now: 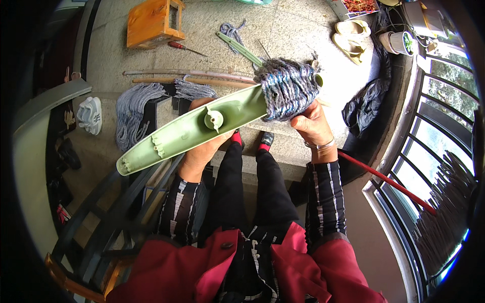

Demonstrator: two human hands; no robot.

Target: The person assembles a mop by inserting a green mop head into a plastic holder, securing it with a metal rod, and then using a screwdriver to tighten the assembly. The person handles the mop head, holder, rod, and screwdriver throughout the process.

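A long, pale green plastic trough-shaped piece (177, 135) is held tilted in front of me, with a round boss and small ribs on its inner side. Grey-blue variegated yarn (289, 90) is wound in thick bands around its right end. My left hand (201, 154) wraps the piece from beneath near its middle, fingertips showing over the far edge. My right hand (316, 129) is closed on the yarn-wound end, thumb on the near side, its other fingers partly hidden. A narrow green strip (240, 48) reaches out beyond the wound yarn; whether it joins the piece is hidden.
Beyond lie an orange wooden stool (146, 25), a screwdriver (186, 48) and long sticks (192, 74). Grey yarn hanks (132, 108) rest at left, near a white shoe (90, 116). At right are beige shoes (349, 46), a black plastic bag (369, 108) and a red-handled broom (444, 217).
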